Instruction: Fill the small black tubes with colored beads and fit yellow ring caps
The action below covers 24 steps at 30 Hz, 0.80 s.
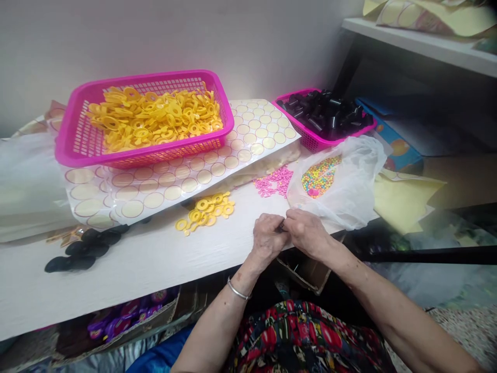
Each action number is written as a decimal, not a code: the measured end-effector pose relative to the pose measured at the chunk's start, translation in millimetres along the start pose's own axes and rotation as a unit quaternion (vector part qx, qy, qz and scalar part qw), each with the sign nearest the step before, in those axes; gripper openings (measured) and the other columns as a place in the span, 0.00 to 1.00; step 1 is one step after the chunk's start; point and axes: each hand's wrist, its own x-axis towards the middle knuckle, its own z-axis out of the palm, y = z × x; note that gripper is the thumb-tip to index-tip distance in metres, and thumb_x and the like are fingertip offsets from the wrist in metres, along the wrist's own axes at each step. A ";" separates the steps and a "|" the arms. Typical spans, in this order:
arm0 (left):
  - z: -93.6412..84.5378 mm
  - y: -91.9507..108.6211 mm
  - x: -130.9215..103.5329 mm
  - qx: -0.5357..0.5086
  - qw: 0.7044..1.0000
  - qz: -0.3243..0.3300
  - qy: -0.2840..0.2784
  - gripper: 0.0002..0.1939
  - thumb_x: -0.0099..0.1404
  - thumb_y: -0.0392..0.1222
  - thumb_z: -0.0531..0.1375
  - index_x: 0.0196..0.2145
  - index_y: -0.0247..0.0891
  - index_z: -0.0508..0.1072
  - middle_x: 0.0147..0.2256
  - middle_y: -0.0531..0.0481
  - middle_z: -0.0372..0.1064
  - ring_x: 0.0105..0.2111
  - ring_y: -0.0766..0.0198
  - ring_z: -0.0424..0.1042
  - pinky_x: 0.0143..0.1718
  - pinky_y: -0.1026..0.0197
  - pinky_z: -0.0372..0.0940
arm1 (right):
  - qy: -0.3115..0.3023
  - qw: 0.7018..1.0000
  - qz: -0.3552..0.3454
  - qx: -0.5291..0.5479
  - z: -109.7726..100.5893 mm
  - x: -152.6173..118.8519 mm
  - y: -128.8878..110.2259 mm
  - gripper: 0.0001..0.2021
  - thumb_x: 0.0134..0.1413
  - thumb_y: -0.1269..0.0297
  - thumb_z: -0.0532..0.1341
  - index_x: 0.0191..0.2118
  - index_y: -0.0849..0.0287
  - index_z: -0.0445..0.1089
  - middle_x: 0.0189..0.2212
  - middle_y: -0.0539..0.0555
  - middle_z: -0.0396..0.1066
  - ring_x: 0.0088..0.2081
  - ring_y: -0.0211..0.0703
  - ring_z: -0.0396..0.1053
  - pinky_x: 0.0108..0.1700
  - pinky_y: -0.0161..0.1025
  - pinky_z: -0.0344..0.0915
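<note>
At the table's front edge my left hand (269, 235) and my right hand (308, 233) meet, fingers curled in and pressed together. Something small and dark shows between the fingertips; its kind is mostly hidden. Left of the hands lies a loose pile of yellow ring-shaped plastic pieces (209, 208). Just beyond them are small pink pieces (274, 181) spread on the tabletop. A white plastic bag (357, 171) lies open behind my right hand, with many-coloured little balls (320, 176) and a pink scoop-like piece (312, 192) in it.
A pink basket (143, 155) of yellow ring pieces stands on sticker sheets (186, 184). Another pink basket (310, 140) holds black cylindrical parts (330, 111). Black round pieces (83, 251) lie on the white table (155, 264). Below is a carton with purple items (128, 316); a shelf (419, 44) juts in at right.
</note>
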 end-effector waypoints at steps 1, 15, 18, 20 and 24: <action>-0.1 0.5 0.2 -0.008 1.000 -0.010 0.001 0.07 0.46 0.34 0.62 0.26 0.43 0.75 0.26 0.50 0.69 0.33 0.58 0.61 0.40 0.56 0.54 | -0.013 1.000 0.009 0.003 -0.6 2.0 0.0 0.11 0.49 0.80 0.53 0.24 0.61 0.68 0.23 0.54 0.63 0.27 0.40 0.58 0.30 0.37 0.53; 1.2 -1.4 -1.1 -0.041 0.998 -0.047 0.011 0.12 0.42 0.41 0.68 0.28 0.43 0.75 0.27 0.49 0.67 0.32 0.58 0.60 0.41 0.55 0.55 | 0.115 0.839 0.226 0.482 -1.6 -37.8 6.5 0.08 0.50 0.61 0.60 0.28 0.59 0.71 0.24 0.50 0.66 0.28 0.38 0.63 0.31 0.36 0.59; -6.8 1.6 -8.0 -0.054 0.998 -0.042 0.018 0.23 0.37 0.41 0.70 0.35 0.42 0.75 0.33 0.47 0.69 0.37 0.56 0.62 0.42 0.55 0.57 | 0.097 0.804 0.269 0.522 2.8 -62.2 -4.1 0.10 0.51 0.60 0.59 0.25 0.59 0.69 0.21 0.49 0.62 0.25 0.37 0.59 0.29 0.35 0.56; -17.5 2.9 -16.9 -0.074 0.996 -0.037 0.037 0.28 0.38 0.41 0.70 0.40 0.42 0.73 0.37 0.46 0.68 0.39 0.56 0.63 0.42 0.56 0.58 | 0.040 0.788 0.267 0.553 6.4 -81.4 -9.1 0.10 0.51 0.59 0.59 0.24 0.59 0.69 0.22 0.49 0.61 0.25 0.36 0.57 0.28 0.35 0.55; -57.7 -6.5 -37.3 -0.052 0.977 -0.041 0.204 0.15 0.48 0.39 0.65 0.37 0.42 0.73 0.35 0.47 0.68 0.35 0.60 0.64 0.39 0.59 0.59 | -0.079 0.761 0.244 0.596 16.6 -117.3 -13.6 0.12 0.50 0.57 0.59 0.25 0.59 0.71 0.23 0.50 0.61 0.26 0.37 0.58 0.29 0.36 0.56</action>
